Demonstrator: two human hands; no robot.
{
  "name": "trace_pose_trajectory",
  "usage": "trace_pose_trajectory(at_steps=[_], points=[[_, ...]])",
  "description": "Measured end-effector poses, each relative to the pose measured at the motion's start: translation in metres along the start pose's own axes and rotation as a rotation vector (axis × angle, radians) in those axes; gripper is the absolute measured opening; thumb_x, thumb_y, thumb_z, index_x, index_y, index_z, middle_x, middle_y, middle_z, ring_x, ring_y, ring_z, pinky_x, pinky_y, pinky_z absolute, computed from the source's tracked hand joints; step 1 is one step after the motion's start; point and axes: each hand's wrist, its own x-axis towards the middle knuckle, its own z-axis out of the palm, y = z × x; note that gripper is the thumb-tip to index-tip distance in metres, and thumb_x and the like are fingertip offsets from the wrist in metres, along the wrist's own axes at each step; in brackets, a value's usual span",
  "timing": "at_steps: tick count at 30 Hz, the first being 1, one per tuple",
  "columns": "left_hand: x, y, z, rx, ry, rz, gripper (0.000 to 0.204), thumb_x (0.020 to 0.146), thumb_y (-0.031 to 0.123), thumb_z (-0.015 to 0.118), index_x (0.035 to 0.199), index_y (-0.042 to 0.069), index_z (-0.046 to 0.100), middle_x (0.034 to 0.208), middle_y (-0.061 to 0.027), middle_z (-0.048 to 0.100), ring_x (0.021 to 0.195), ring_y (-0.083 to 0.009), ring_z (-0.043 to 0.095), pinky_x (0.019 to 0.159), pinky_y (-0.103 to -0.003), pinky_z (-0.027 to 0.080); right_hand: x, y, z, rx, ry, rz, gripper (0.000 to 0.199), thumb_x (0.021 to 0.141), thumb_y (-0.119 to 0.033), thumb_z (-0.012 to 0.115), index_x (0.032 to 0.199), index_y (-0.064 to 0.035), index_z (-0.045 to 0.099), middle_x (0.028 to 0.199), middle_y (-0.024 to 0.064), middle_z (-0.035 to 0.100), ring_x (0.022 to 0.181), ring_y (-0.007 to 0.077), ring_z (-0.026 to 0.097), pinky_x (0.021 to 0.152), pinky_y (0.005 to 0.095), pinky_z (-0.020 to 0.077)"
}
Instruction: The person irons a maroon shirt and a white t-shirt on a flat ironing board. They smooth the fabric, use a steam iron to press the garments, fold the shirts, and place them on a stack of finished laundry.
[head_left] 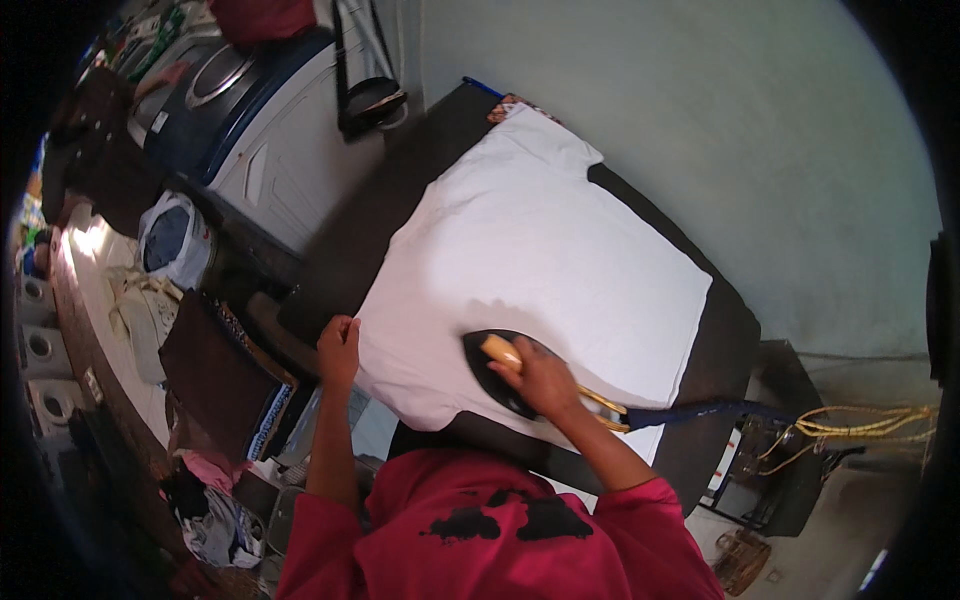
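Observation:
A white T-shirt lies spread flat over the dark-covered ironing table. My right hand is wrapped round the light wooden handle of an iron. The iron's dark soleplate rests on the near part of the shirt, its pointed end toward the upper left. From its back runs a dark, sleeved cord to the right. At the shirt's left edge my left hand is closed, the fingers pinching the cloth; the fingertips are partly hidden.
Folded dark clothes are stacked at the left, near a white plastic bag. A washing machine stands beyond. The wall borders the table's far right. Yellow cord loops hang at the right above a dark stand.

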Motion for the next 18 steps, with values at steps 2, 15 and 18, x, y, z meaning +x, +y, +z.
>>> trace_pose_trajectory(at_steps=[2,15,18], points=[[0.000,0.006,-0.005,-0.035,-0.002,-0.028,0.017,0.093,0.016,0.064,0.090,0.000,0.063,0.081,-0.0144,0.064,0.078,-0.0295,0.061,0.071,-0.041,0.048,0.017,-0.041,0.016,-0.063,-0.099,-0.124,0.052,0.091,-0.057,0.060,0.108,-0.0077,0.051,0.094,0.0213,0.065,0.080,0.0425,0.067,0.063,0.0520,0.0531],[0.005,0.019,-0.006,0.302,-0.001,0.115,0.021,0.086,0.007,0.066,0.106,0.005,0.058,0.103,-0.0133,0.059,0.099,-0.0340,0.057,0.085,-0.046,0.045,0.171,-0.131,0.015,-0.089,0.117,-0.181,0.053,0.095,-0.053,0.053,0.113,-0.0026,0.053,0.085,0.0227,0.069,0.076,0.0410,0.068,0.068,0.0493,0.0544],[0.021,0.052,0.006,0.419,-0.035,0.273,0.035,0.084,0.006,0.064,0.119,0.007,0.055,0.124,-0.0104,0.054,0.116,-0.0309,0.051,0.095,-0.047,0.041,0.135,-0.114,0.029,-0.024,0.062,-0.142,0.059,0.094,-0.056,0.054,0.118,-0.0018,0.052,0.084,0.0252,0.069,0.075,0.0440,0.068,0.066,0.0517,0.0534]])
